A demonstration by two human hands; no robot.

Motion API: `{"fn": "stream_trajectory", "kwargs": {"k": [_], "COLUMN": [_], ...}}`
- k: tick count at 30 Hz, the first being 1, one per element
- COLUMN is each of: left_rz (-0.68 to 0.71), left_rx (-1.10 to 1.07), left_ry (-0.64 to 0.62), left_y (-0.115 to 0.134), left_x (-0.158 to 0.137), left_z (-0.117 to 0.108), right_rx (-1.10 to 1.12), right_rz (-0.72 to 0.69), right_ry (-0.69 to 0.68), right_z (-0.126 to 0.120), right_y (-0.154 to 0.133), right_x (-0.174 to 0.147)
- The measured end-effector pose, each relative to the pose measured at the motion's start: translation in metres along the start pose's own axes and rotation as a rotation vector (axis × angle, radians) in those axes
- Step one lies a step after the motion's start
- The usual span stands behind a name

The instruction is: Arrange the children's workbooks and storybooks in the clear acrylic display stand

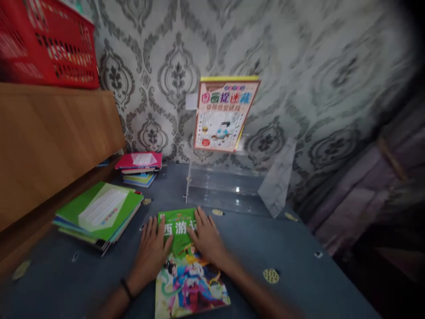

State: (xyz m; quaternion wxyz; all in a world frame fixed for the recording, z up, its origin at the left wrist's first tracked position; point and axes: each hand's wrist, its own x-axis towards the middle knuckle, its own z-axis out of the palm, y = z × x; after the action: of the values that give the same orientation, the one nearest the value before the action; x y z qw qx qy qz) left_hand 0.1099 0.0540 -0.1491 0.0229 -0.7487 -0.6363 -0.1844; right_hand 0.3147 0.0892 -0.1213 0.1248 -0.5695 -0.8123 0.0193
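In the head view, the green-covered book (pixel 186 277) lies flat on the bench (pixel 299 266) before the clear stand (pixel 276 188); the left hand (pixel 152 248) rests along the book's left edge, the right hand (pixel 209 239) on its upper right, fingers (pixel 201 218) released, outstretched

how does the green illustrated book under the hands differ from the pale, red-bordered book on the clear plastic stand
Pose: the green illustrated book lies flat on the blue-grey table; the pale, red-bordered book stands propped up on the clear plastic stand.
Contact: the left hand and right hand touch the green book; neither touches the red-bordered book.
Shared: both are closed, with Chinese characters across the upper cover.
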Motion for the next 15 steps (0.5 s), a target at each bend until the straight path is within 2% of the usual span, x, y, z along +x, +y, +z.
{"fn": "stream_trajectory", "kwargs": {"k": [4,7,12,15], "left_rz": [-0.01,-0.077,-0.306,-0.436], "left_rx": [-0.142,-0.434,-1.054,-1.119], "left_ry": [0.115,0.109,0.08,0.053], "left_y": [-0.008,-0.012,-0.015,-0.017], "left_x": [0.001,0.008,0.011,0.0], "left_z": [0.024,0.031,0.026,0.025], "right_rx": [0.007,0.097,0.263,0.326], "right_rz": [-0.032,-0.046,-0.002,0.061], "right_ry": [0.129,0.157,0.142,0.174], "right_z": [0.029,0.051,0.073,0.075], "right_y": [0.014,0.025,0.037,0.037], "right_x": [-0.037,-0.054,-0.05,-0.043]}}
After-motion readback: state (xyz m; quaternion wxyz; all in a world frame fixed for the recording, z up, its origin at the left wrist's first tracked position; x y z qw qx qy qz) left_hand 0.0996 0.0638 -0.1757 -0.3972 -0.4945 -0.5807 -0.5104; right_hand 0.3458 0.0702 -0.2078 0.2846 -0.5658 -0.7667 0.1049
